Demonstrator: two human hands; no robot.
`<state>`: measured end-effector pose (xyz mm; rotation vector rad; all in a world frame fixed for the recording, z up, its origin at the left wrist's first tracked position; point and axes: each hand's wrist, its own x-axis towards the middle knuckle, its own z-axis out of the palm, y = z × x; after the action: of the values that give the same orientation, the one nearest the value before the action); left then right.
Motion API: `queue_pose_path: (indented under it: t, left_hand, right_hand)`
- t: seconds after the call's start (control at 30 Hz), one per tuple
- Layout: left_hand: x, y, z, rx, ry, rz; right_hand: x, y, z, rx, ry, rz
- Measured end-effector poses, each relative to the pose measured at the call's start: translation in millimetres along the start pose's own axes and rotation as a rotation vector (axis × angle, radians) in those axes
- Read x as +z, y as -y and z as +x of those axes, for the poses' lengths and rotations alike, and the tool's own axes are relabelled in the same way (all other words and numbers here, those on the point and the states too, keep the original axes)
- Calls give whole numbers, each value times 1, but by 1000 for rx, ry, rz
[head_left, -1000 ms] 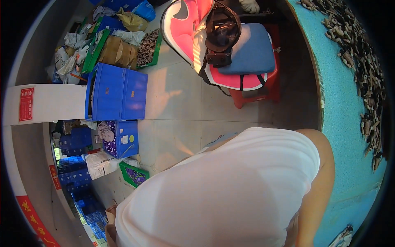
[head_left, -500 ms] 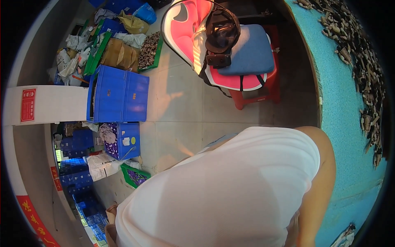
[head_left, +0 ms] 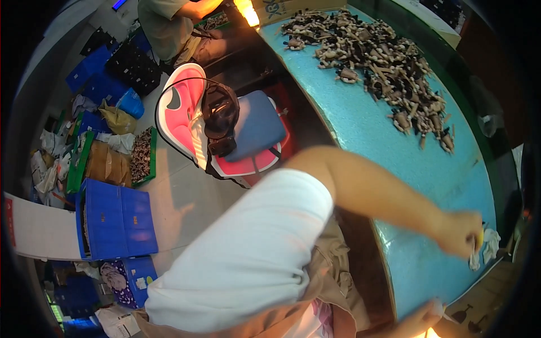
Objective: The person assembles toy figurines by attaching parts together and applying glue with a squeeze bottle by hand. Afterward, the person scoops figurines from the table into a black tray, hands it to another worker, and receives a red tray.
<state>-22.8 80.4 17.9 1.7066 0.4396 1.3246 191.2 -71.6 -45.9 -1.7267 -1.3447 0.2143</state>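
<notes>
Hands, two, the person's own. Left hand: arm stretched across the counter, fingers curled closed on crumpled white cloth at the counter's right end; grip bunched, apparently because the cloth is limp; a yellow edge shows by the fingers, kind unclear. Right hand: near, at the lower edge, partly cut off beside a bright glare; grip cannot be told. On the counter: small brown, black and pale pieces, heaped toward the far side, likely kept back from the near edge against falling; single shapes too small to tell. Left of the counter: red stool with blue cushion, presumably for padding, and pink-and-white pad; black object on top, kind unclear. Farther left: blue crates, set close, perhaps to save floor. Far: co-worker, head out of frame
</notes>
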Motion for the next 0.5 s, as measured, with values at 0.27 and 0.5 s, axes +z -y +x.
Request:
queue_pose_path:
  t: [0.27, 0.5]
  left_hand:
    - [-224, -2, 4, 121, -420, 1703]
    - [-186, 19, 14, -76, -325, 1559]
  right_hand:
    - [0, 22, 3, 19, 44, -71]
    - [11, 13, 2, -16, -42, 64]
